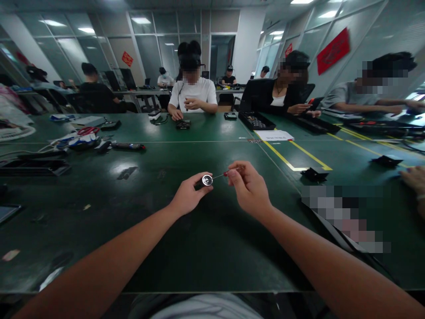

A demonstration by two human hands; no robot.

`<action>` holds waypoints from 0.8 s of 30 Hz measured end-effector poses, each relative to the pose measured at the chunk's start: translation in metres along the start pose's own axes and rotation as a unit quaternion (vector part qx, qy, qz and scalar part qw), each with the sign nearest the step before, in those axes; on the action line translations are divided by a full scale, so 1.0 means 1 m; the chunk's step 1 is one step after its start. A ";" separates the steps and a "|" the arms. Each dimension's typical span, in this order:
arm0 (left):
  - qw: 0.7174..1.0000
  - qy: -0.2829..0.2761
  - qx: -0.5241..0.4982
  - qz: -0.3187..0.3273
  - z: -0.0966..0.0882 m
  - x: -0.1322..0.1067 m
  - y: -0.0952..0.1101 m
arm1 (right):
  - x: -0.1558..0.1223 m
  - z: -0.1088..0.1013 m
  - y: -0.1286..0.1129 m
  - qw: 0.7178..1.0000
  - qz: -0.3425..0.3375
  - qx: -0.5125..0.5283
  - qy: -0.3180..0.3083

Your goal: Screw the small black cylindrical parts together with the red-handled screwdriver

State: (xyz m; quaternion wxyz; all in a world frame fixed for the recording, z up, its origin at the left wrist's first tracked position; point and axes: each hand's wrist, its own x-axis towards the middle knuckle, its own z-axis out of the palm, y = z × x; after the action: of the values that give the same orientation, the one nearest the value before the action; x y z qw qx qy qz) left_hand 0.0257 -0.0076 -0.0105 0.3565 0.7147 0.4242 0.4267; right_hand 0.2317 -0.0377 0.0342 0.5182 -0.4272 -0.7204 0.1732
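My left hand (190, 195) is closed around a short dark cylinder with a bright silver rim (207, 180), whose round open end faces me. Inside the rim a dark and light pattern shows, too small to make out. Between the thumb and fingers of my right hand (249, 186) is a thin screwdriver (226, 173) with a red collar. Its slim metal shaft points left, and the tip meets or passes close to the rim's right edge; which one, I cannot tell. Both hands are above the green table (212, 248), near its middle.
Left on the table are a black tray (36, 167), a dark pen-like tool (128, 146) and red-handled scissors (88, 131). Small black pieces (314, 174) and a pixelated flat item (341, 217) lie right. Across sits a person in white (192, 95); others work around.
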 end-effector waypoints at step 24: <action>0.995 0.003 0.091 0.035 -0.004 0.002 0.000 | -0.002 0.001 -0.007 0.999 -0.011 -0.049 -0.019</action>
State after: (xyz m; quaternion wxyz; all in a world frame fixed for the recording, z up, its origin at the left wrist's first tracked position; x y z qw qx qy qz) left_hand 0.0227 -0.0056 -0.0088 0.2736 0.7576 0.4368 0.4005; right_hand 0.2282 -0.0427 0.0374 0.4847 -0.4410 -0.7422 0.1403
